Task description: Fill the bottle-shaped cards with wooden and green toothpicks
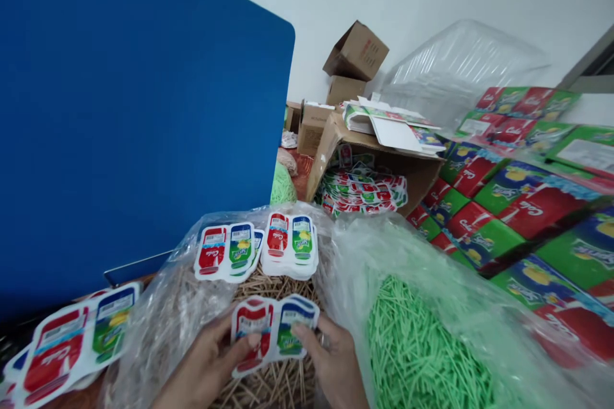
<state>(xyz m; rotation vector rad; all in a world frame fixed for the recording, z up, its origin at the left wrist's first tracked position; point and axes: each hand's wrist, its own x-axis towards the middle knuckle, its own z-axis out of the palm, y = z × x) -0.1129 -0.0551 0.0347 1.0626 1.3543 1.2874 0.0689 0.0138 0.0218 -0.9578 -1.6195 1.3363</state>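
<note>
My left hand [211, 358] and my right hand [330, 354] hold a small stack of white-edged cards [273, 332] printed with a red cola can and a green-blue Sprite can, one hand at each side with the thumbs on top. Beneath them lies an open clear bag of brown sticks [273, 383]. Two more stacks of such cards, a left one [228, 249] and a right one [290, 244], rest on the sticks beyond my hands. Larger-looking cards [71, 345] lie at the lower left.
A bag of green sticks [422, 345] is at the right. Behind it, a tipped carton [330, 140] holds many cards. Red and green drink-printed boxes [518, 204] are stacked at the right. A blue panel [144, 108] stands at the left. Brown cartons [359, 54] are by the wall.
</note>
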